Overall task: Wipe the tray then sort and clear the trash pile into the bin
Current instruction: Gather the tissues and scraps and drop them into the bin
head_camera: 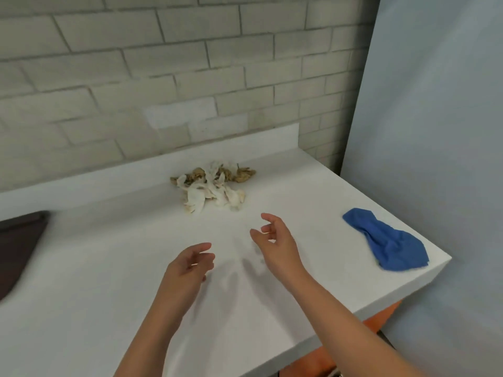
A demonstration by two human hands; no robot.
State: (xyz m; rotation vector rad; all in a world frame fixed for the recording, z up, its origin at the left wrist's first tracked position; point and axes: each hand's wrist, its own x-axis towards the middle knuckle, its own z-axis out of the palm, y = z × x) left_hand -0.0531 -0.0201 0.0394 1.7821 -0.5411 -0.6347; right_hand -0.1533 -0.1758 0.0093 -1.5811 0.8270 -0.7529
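A trash pile (213,186) of crumpled white and brown paper lies on the white counter near the back wall. A dark tray (19,246) shows only partly at the left edge. A crumpled blue cloth (386,240) rests near the counter's right corner. My left hand (187,265) hovers over the counter in front of the pile, fingers loosely curled and holding nothing. My right hand (275,240) is a little farther forward and to the right, fingers apart and empty, short of the pile. No bin is in view.
The white counter (109,295) ends at a corner on the right, with an orange surface (381,319) below its edge. A brick wall (163,77) backs the counter and a pale blue panel (435,131) stands on the right.
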